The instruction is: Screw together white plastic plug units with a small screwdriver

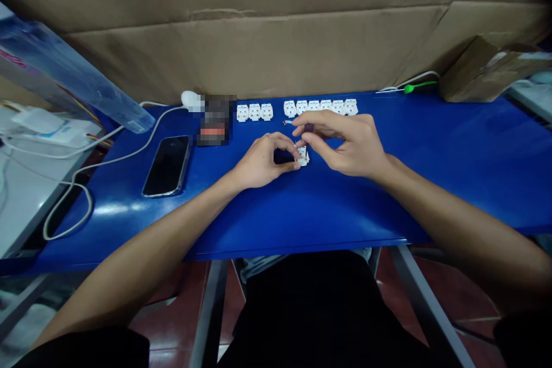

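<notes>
A small white plastic electrical module stands on the blue tabletop, held between the fingertips of my left hand. My right hand reaches over it, its thumb and forefinger pinched close to the module's top. Whether those fingers hold anything is too small to tell. A small dark part shows behind my right fingers, and a tiny metal piece lies just beyond them. Two rows of several matching white modules line the table's far edge.
A black smartphone lies left of my hands, near a white cable. Beside the modules stands a pixelated object. A green-handled tool and a cardboard box sit far right, with a cardboard wall behind.
</notes>
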`<state>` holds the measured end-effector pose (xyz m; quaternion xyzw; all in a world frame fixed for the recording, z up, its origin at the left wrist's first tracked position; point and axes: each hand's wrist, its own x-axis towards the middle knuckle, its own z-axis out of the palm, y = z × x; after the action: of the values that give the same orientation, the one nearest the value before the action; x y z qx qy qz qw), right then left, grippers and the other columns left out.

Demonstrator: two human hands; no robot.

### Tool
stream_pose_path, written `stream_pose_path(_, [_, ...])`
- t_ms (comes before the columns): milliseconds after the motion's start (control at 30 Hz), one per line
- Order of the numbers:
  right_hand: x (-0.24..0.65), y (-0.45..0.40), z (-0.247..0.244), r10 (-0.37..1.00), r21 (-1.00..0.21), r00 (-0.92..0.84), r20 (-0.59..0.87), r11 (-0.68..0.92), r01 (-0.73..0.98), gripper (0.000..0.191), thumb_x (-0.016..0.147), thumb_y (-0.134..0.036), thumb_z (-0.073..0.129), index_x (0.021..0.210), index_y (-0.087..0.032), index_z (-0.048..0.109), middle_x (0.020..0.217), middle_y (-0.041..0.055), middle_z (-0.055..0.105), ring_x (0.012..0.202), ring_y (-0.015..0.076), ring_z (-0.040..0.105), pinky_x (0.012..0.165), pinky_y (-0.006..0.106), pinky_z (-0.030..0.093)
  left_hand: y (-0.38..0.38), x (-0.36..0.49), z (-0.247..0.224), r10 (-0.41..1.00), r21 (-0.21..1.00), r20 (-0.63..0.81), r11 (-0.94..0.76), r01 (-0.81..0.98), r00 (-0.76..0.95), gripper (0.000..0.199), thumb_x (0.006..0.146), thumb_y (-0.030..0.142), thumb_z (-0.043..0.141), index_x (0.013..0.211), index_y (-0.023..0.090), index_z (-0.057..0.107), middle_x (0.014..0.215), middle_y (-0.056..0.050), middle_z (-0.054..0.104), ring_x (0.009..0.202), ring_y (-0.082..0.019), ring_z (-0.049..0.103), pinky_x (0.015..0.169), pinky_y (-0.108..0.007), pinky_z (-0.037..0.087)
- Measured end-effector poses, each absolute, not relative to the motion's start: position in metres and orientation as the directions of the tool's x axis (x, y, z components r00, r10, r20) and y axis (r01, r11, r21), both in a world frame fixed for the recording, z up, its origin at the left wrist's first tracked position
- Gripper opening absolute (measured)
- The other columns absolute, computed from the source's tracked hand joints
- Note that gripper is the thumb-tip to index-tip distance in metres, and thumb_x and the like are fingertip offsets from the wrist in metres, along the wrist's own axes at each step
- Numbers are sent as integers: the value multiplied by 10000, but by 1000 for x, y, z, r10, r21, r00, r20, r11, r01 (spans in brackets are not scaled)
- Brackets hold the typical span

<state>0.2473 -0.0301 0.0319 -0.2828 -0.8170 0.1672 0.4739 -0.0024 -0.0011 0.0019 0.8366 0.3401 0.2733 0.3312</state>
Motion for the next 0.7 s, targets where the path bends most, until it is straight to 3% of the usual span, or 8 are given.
stream_pose_path(200, [248, -28, 31, 591, -520, -398, 702, 807, 280, 334, 1110, -278, 705, 1414, -268, 845, 1231, 19, 925, 930, 180, 906, 903, 314, 756, 0, -2, 0, 751, 743, 236, -549, 383, 617, 127, 959, 348, 926, 1051, 266, 894, 1275, -78, 865, 1317, -318, 782, 1221, -528, 576])
stream_pose_path(367, [252, -26, 24, 633, -605, -396, 665, 768, 211, 471, 1094, -333, 765, 1564, -363, 756, 1321, 8, 905, 1020, 221, 919, 942, 381, 795, -2, -1, -1, 741, 689, 265, -593, 416, 618, 124, 968, 342, 911, 1041, 273, 838, 1188, -44, 880, 1205, -295, 782, 1152, -512, 578])
stream_pose_path(467, [254, -21, 21, 675, -662, -246, 696, 736, 144, 405, 1100, -417, 805, 1498, -349, 769, 1215, 20, 906, 960, 238, 917, 933, 419, 804, -3, -4, 4, 791, 666, 241, -557, 497, 563, 393, 888, 380, 996, 1170, 264, 748, 1137, -43, 857, 1004, -261, 762, 933, -431, 594])
stream_pose_path(567, [255, -8, 18, 724, -713, -76, 686, 689, 128, 345, 1079, -522, 845, 1348, -317, 777, 1202, 45, 898, 1047, 262, 913, 1008, 454, 794, -2, -11, 10, 842, 613, 161, -494, 617, 515, 672, 804, 535, 1074, 1294, 271, 698, 963, -24, 797, 815, -242, 709, 777, -401, 537])
stream_pose_path(633, [257, 3, 14, 734, -728, -42, 678, 678, 106, 337, 1043, -565, 885, 1221, -305, 764, 1189, 50, 903, 1110, 268, 908, 1035, 462, 787, -1, -15, 14, 832, 550, 167, -525, 650, 530, 680, 810, 584, 1065, 1324, 275, 744, 970, -32, 764, 832, -250, 707, 785, -402, 531])
stream_pose_path(700, [260, 13, 7, 760, -756, -45, 648, 649, 85, 384, 1009, -591, 917, 1179, -294, 744, 1190, 55, 909, 1138, 265, 905, 1046, 459, 782, 1, -17, 17, 786, 525, 192, -588, 616, 587, 606, 881, 533, 1014, 1390, 290, 793, 1103, -64, 765, 961, -275, 742, 847, -410, 553])
